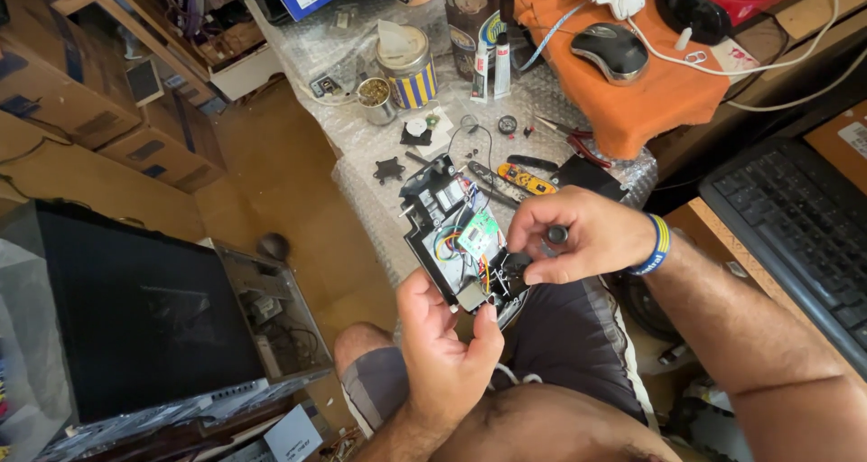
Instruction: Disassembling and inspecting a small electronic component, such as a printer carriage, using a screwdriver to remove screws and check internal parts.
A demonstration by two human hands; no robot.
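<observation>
Black plastic housing (444, 236), opened up, green circuit board (478, 234) and coloured wires (449, 245) showing inside, held over the lap near the front edge of the bubble-wrap-covered table (361, 155). Left hand (444, 345) beneath it, thumb and fingers clasped round the near end of the housing. Right hand (578, 236), blue wristband (657, 245) on the wrist, closed round a small black cylindrical part (557, 234), pinched between thumb and fingertips just right of the circuit board, touching the housing's right edge. Farther off on the bubble wrap: yellow-and-blue striped tin (408, 65) with a small metal cup of screws (376, 99) just beside it to the left, two glue tubes (492, 65) to its right, a black star-shaped piece (389, 168) lying flat to the left of the housing, an orange-handled tool (526, 181) just beyond the right hand. Orange cloth (632, 92) at the far right, grey computer mouse (610, 51) resting on it. Black keyboard (795, 227) at the right edge. Open computer case (135, 317) on the floor to the left, dark side panel facing up.
</observation>
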